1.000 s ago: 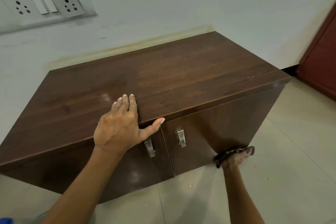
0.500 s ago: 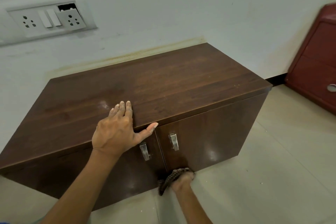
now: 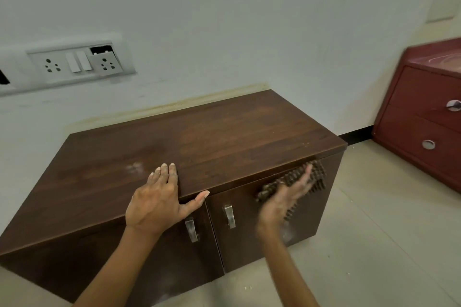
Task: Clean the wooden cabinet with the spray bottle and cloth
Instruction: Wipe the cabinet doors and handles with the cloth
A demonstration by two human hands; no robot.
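My left hand (image 3: 159,200) lies flat and spread wide on the top of the wooden cabinet (image 3: 224,132), fingers on the panel and the thumb hooked over the front edge above the left door handle (image 3: 191,229). It holds nothing; it only braces me. My right hand (image 3: 284,200) is blurred with motion and presses a dark knobbly cloth (image 3: 296,179) against the upper part of the right door (image 3: 262,219), just under the top's lip. The palm is open and flat behind the cloth, not curled around it.

The cloth looks soft and floppy, with a nubby pile that should grip the wood well, so I judge a flat palm is the right hold, with the fingertips pinning its far edge so it cannot bunch or slip out. The cabinet itself is stiff and looks heavy enough to stay put under rubbing. A pale dusty smear (image 3: 134,168) sits on the top just beside my left fingers, and grit lies on the floor (image 3: 374,232). I see no spray bottle anywhere.
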